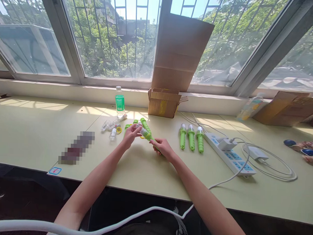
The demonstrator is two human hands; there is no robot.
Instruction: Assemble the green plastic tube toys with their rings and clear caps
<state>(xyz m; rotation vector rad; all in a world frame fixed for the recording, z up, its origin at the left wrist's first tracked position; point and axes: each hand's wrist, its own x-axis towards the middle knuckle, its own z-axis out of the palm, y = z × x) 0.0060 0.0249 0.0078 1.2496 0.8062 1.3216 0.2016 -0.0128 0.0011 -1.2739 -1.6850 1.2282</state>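
Note:
Between my two hands is a green torch-like stick (147, 134) with a clear cap at its upper end. My left hand (131, 134) has its fingers closed around the clear cap end. Lower down, my right hand (162, 147) grips the green handle. Just beyond my hands lie several more green handles (144, 124), partly hidden by my left hand. Left of them is a loose group of clear plastic caps (112, 134), with a yellow ring (118, 130) beside them. To the right, three green sticks with clear caps (191, 137) lie side by side.
A bottle with a green label (119, 101) and an open cardboard box (163, 103) stand by the window. A white power strip (229, 156) with chargers and cables is at right. Another person's hand (310, 159) shows at the right edge. A white cable (132, 219) crosses in front of me.

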